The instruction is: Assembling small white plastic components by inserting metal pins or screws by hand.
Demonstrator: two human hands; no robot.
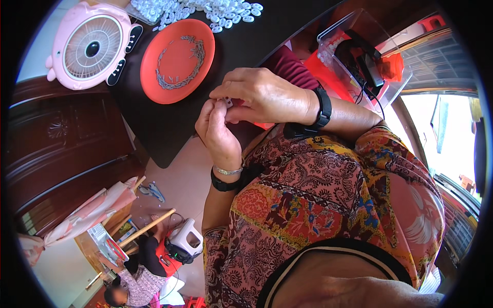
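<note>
My left hand (220, 131), with a silver bracelet and a black band at its wrist, has its fingers closed together. Against it, my right hand (264, 95) bends over from the right, fingertips pinched; a black watch sits on that wrist. Between the fingertips of both hands shows a small white piece (229, 102) with dark spots, mostly covered by the fingers. Just beyond the hands, an orange-red plate (177, 61) holds a ring of small grey metal pins (197, 50). Behind it spreads a pile of white oval plastic pieces (226, 11).
A pink fan (92, 49) stands left of the plate on the dark table (149, 123). At the right, a clear plastic box (359, 61) holds black items and cords. Across the floor, another person (141, 285) is near a red-and-white stool (185, 241).
</note>
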